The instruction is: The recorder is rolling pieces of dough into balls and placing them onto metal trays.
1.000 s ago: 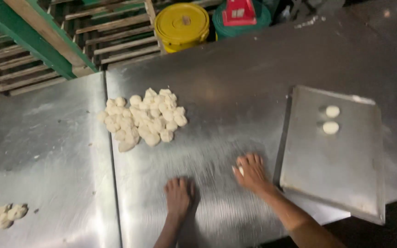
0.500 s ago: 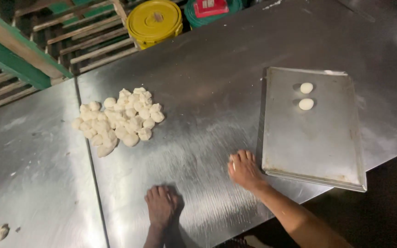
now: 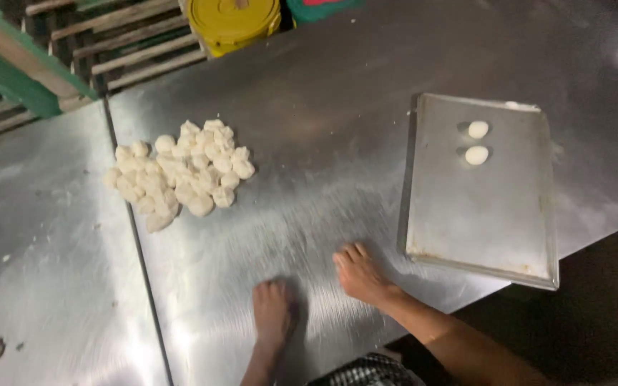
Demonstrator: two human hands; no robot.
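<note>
Your left hand (image 3: 273, 311) lies palm down on the steel surface (image 3: 323, 107), fingers pressed together; blur hides whether dough sits under it. Your right hand (image 3: 360, 274) also rests flat on the surface just beside the near left corner of the metal baking tray (image 3: 481, 214), fingers together and pointing away from you. Two shaped dough balls (image 3: 477, 142) sit at the tray's far end. A heap of dough pieces (image 3: 180, 171) lies well apart, to the far left.

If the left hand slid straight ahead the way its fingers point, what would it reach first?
Probably the pile of dough pieces. The left hand lies flat on the steel table, fingers pointing up-table; bare steel lies between. The line may pass just right of the pile.
</note>
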